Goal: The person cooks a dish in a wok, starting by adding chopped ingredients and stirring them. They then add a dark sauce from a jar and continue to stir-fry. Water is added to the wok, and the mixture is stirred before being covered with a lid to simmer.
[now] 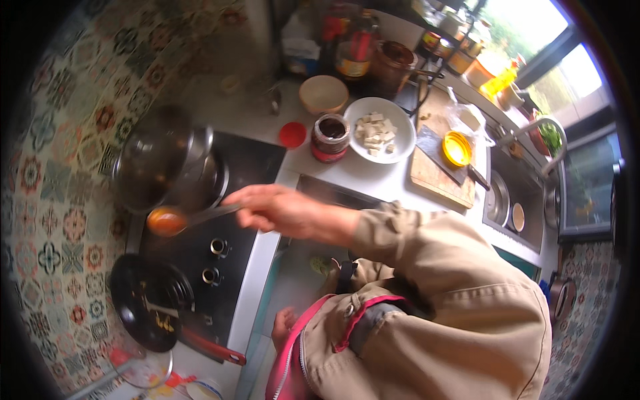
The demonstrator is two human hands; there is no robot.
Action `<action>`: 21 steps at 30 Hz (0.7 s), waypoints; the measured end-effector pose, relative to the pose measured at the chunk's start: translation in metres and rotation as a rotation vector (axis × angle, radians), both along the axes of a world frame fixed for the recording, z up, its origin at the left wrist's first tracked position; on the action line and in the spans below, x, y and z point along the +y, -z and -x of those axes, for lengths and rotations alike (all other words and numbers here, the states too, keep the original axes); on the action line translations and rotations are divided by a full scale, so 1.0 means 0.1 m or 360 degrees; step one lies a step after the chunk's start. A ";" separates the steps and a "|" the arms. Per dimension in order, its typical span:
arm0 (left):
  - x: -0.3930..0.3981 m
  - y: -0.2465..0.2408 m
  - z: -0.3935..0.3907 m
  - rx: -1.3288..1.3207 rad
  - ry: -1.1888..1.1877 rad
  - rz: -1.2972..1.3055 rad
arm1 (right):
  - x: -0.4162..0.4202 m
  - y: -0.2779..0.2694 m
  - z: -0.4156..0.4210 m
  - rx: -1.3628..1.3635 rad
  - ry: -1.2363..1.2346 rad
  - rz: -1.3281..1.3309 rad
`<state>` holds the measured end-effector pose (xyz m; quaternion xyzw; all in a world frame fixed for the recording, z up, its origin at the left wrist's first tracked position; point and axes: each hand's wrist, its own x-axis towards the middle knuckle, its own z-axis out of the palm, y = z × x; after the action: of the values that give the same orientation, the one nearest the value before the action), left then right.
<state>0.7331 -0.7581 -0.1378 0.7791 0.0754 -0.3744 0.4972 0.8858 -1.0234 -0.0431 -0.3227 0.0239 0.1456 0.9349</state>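
My right hand (267, 207) reaches out over the stove's front edge, its fingers closed on the handle of a spoon or ladle (212, 213). The bowl of that utensil looks orange and is blurred. It hangs over the black cooktop (250, 165), just below a shiny metal pot or wok with a lid (155, 165). My left hand (284, 322) shows in part beside the open jacket front, low near my body; its grip is unclear. Nearer the bottom left, a black frying pan (130, 300) with a red handle holds a spatula and yellowish bits.
On the counter are an open jar of dark sauce (331, 137), a red lid (292, 135), a plate of white cubes (357, 145), an empty bowl (323, 92) and a cutting board (440, 187) with a cleaver and yellow lid. A sink (530, 200) lies right; a glass lid (145, 370) lies bottom left.
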 end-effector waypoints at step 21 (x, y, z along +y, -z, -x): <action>-1.99 -0.25 -0.30 -0.0495 0.0963 -0.0329 | -2.97 0.29 1.58 0.0234 0.1129 0.0263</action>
<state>0.7635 -0.9571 -0.1125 0.8600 -0.1979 -0.3720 0.2879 0.7278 -1.3206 -0.0722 -0.3575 0.2130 -0.1673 0.8938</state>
